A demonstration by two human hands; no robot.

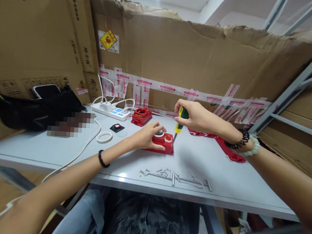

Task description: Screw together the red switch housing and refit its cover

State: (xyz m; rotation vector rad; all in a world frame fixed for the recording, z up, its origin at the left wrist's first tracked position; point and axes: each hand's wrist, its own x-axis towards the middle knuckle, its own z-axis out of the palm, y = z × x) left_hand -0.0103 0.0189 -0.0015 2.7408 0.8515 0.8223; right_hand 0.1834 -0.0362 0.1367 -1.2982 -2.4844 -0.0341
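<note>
My right hand (195,114) is closed around the green and yellow handle of a screwdriver (183,116), held nearly upright. The screwdriver's tip meets the right end of a red housing (164,149) that lies flat on the table. My left hand (148,135) grips this housing from the left, thumb along its near side and fingers over the top. On the housing's top are a round white-rimmed opening and a smaller red round part with a white ring. Closer to me lie several loose screws (164,173) and thin metal T-shaped rods (173,178).
Behind my left hand stands another red housing (141,116). A white ring (104,137) and a black square piece (117,128) lie to the left, near a white power strip (112,111), its cables and a black bag (14,112). Red strip-like parts (227,148) lie right; cardboard (176,54) walls the back.
</note>
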